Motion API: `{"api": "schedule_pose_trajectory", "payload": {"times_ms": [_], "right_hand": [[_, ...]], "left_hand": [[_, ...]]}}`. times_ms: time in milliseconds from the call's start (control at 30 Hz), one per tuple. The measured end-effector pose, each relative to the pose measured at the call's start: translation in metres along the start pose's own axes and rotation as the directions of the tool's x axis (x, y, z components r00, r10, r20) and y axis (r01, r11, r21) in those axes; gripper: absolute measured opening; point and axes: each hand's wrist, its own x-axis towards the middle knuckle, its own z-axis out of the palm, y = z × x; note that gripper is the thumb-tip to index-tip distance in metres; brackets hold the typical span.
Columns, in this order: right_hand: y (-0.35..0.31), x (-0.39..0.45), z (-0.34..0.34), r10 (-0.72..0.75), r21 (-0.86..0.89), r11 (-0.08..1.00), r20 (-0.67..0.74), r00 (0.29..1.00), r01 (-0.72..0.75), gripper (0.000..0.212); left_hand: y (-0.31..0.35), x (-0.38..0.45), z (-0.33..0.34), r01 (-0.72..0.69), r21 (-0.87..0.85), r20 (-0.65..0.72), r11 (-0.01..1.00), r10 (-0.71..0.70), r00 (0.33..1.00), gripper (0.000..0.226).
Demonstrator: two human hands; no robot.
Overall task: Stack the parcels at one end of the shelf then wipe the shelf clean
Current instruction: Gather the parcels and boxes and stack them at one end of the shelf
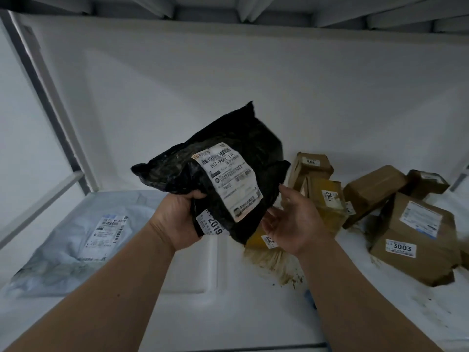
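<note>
The bag [228, 158] I hold is black with a dull grey sheen, and its label [228, 181] is white with black print and barcode stripes. The flat bag [63, 250] on my left is pale grey-blue with a white label, lying on the white shelf [203, 288], which carries a brownish-yellow smear [274, 265]. To my right the boxes [416, 237] are brown cardboard with white stickers, and one parcel [327, 199] is yellow.
</note>
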Motion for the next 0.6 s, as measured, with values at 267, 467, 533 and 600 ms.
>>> {"api": "schedule_pose_trajectory", "payload": {"times_ms": [267,467,533,600], "right_hand": [[0.005,-0.014,-0.024,-0.194,-0.239,0.943,0.171,0.966,0.232,0.047],[-0.004,-0.029,-0.053,-0.115,-0.426,0.866,0.338,0.934,0.261,0.104],[-0.007,-0.034,-0.052,-0.114,-0.428,0.860,0.373,0.921,0.279,0.108],[-0.011,-0.037,-0.050,-0.150,-0.424,0.861,0.315,0.937,0.280,0.085]], "left_hand": [[-0.002,-0.016,-0.016,0.052,0.290,-0.229,0.956,0.017,0.973,0.040],[-0.014,-0.021,-0.018,-0.038,0.417,-0.285,0.908,0.171,0.943,0.027],[-0.017,-0.022,-0.018,-0.061,0.424,-0.302,0.904,0.204,0.931,0.023],[-0.020,-0.022,-0.016,-0.076,0.426,-0.293,0.901,0.217,0.931,0.023]]}}
